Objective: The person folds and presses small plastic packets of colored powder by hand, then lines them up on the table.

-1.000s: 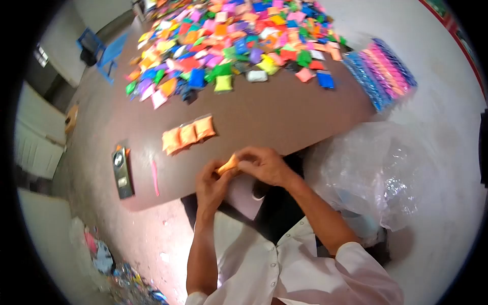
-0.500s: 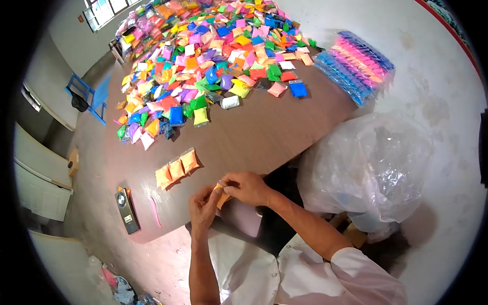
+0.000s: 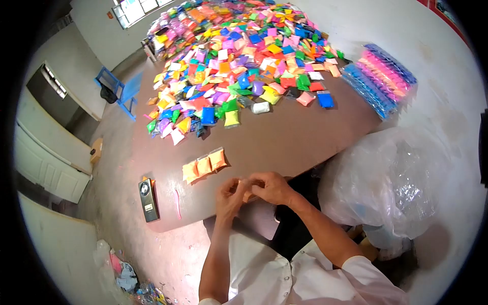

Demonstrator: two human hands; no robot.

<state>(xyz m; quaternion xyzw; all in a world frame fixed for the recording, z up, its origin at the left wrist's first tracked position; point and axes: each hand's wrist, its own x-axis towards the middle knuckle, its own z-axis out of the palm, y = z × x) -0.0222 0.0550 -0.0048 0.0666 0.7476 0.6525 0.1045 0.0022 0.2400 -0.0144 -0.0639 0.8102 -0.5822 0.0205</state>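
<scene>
My left hand [image 3: 230,197] and my right hand [image 3: 270,187] meet at the table's near edge, fingertips pinched together. Between them is a small orange packet [image 3: 247,196], mostly hidden by the fingers. Just beyond my left hand, three joined orange packets [image 3: 204,165] lie in a row on the brown table [image 3: 284,137]. A thin pink stick [image 3: 177,204] lies left of my left hand, and beside it is a black device [image 3: 148,201] with a round dial, an orange bit showing behind it.
A large heap of colourful packets [image 3: 231,117] covers the table's far part. Bagged blue and pink items [image 3: 378,81] lie at its right edge. A big clear plastic bag [image 3: 376,178] stands right of my right arm. A blue chair [image 3: 119,91] is at the far left.
The view has shifted, so the table and its contents appear displaced. My hands stay together at the orange packet, which is now more covered by my fingers.
</scene>
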